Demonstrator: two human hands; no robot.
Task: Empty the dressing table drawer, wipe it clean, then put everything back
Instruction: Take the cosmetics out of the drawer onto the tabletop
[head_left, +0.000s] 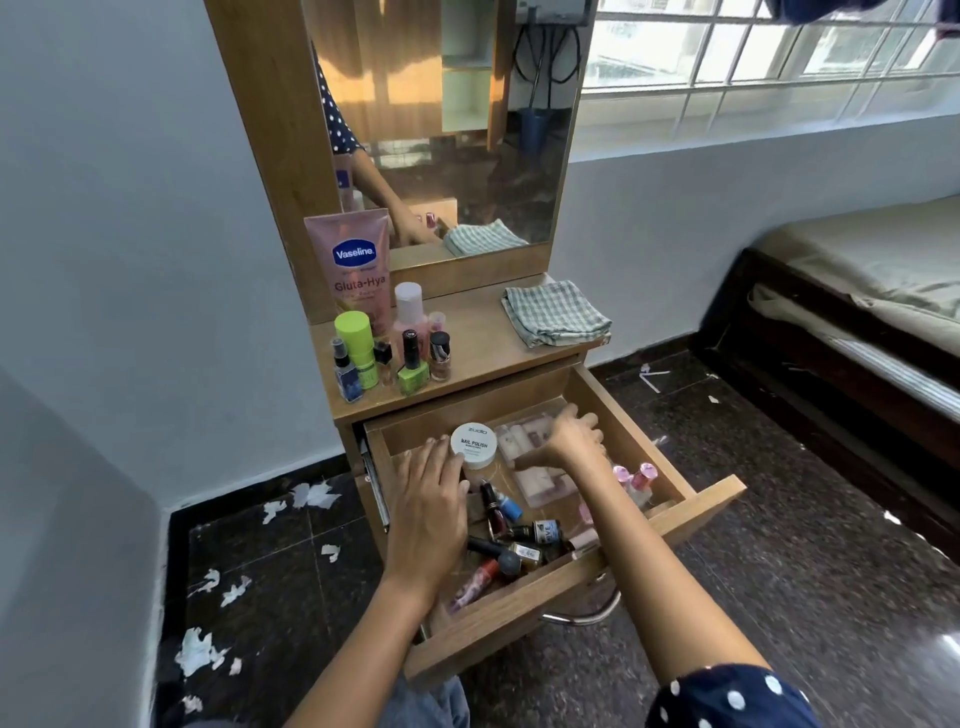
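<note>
The wooden drawer of the dressing table stands pulled out. Inside lie a white round nail polish remover tub, clear plastic packets, pink-capped bottles and several small bottles and lipsticks. My left hand reaches into the drawer's left side, fingers flat, its fingertips at the white tub. My right hand hovers over the clear packets at the drawer's back, fingers spread. A folded green checked cloth lies on the tabletop at the right.
A pink Vaseline tube, a green-capped bottle and several nail polish bottles stand on the tabletop's left. A mirror rises behind. Torn white paper scraps litter the dark floor. A bed stands at the right.
</note>
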